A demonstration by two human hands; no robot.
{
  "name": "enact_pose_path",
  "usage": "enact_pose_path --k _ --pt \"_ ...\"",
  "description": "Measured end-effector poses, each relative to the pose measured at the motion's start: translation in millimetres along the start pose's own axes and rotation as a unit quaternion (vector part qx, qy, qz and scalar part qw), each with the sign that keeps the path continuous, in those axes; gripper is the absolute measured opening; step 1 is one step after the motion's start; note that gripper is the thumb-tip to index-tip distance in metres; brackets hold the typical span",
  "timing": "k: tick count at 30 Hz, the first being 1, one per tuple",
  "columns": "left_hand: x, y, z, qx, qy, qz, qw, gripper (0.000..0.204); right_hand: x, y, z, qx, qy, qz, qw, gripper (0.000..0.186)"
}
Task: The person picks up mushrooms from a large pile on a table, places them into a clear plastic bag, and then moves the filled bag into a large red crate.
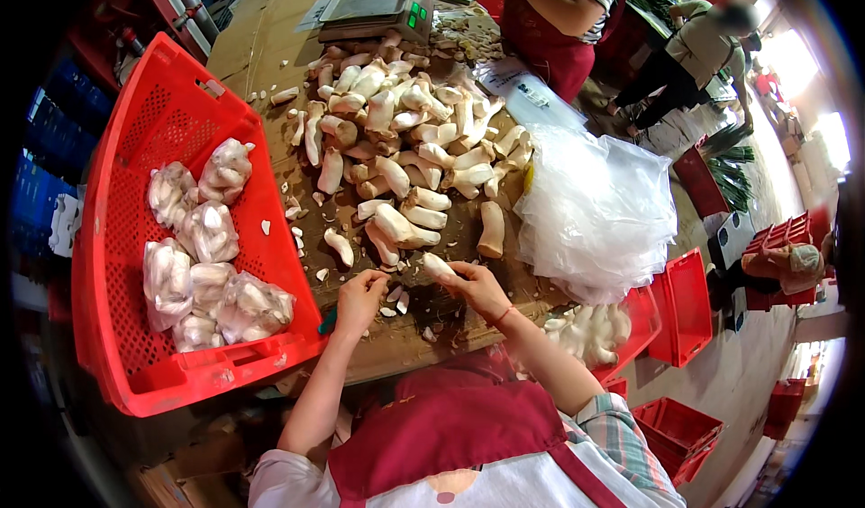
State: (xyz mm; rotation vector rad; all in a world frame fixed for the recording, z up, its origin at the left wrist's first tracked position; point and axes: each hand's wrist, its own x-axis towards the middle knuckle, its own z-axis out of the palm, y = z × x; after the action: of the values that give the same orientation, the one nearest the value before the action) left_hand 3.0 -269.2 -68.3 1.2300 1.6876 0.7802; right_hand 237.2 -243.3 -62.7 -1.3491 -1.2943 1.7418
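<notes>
My right hand (479, 292) grips a short, pale king oyster mushroom (436, 266) near the table's front edge. To its left, my left hand (361, 300) is closed, its fingertips pinched together; what they hold, if anything, cannot be made out. A teal-green object (328, 321), perhaps a handle, shows beside that hand, mostly hidden. White trimmings (402, 303) lie scattered between my hands. Just beyond them spreads a large heap of king oyster mushrooms (396, 179), with a single thick mushroom (491, 230) standing apart at its right.
A red perforated crate (270, 204) at left contains several bagged bundles of mushrooms (255, 308). Clear plastic bags (602, 211) are stacked at right, above a red crate of mushrooms (590, 332). A scale (374, 8) stands at the back, near a person in a red apron (550, 35).
</notes>
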Motion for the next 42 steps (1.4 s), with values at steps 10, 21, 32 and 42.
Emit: enact_pose_path --k 10,21,32,42 --pt "19 9 9 -0.02 0.002 -0.002 1.0 0.017 -24 -10 -17 0.331 -0.03 0.039 0.942 0.038" --pt "53 -10 2 0.138 0.121 0.048 0.982 0.046 -108 -97 -89 -0.31 -0.006 0.22 0.925 0.042" --pt "67 -7 20 0.074 0.081 -0.031 0.993 0.076 -33 -65 -40 -0.244 0.012 -0.12 0.962 0.032" --pt "17 -36 13 -0.264 0.042 -0.071 0.961 0.061 95 -22 52 -0.466 0.088 -0.334 0.814 0.043"
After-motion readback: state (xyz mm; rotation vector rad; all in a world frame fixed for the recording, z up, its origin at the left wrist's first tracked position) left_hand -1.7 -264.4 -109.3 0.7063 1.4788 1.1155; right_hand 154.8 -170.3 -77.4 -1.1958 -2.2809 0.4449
